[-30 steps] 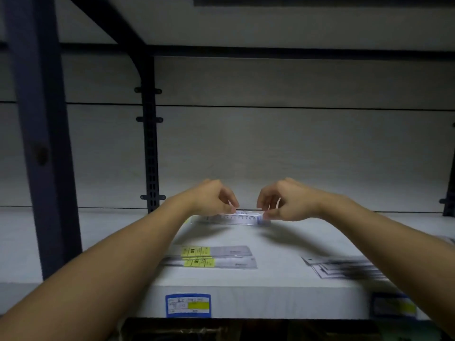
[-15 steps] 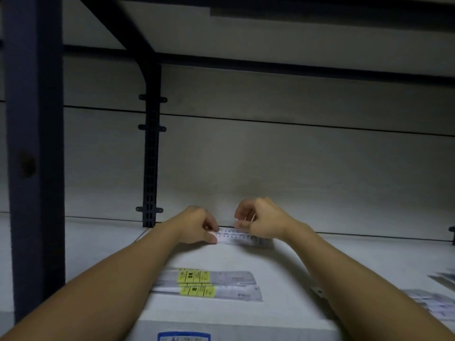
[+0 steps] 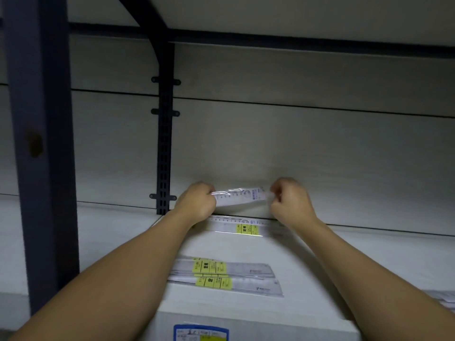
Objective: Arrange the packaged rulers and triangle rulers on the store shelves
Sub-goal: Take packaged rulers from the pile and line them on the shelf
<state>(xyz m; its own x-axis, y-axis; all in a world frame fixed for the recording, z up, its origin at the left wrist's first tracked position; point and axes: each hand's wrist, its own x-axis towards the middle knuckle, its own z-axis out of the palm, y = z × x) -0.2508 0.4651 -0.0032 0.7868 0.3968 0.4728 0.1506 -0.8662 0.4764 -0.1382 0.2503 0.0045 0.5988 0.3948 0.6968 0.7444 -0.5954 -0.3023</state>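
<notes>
Head view, frame centre: left hand (image 3: 197,203) and right hand (image 3: 289,201) pinch the ends of a clear-sleeved plastic ruler (image 3: 240,196); it looks light, stiff and slippery, best gripped endwise.

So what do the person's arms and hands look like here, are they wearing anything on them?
Both forearms are bare as far as the frame shows: no sleeves in view. The left hand and right hand wear no gloves. No watch, bracelet or ring is visible on either wrist or hand, though the light is dim.

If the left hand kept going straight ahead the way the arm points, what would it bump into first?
Probably the back wall of the shelf. The left hand, gripping the packaged ruler, looks close to it, though depth is hard to judge.
</notes>
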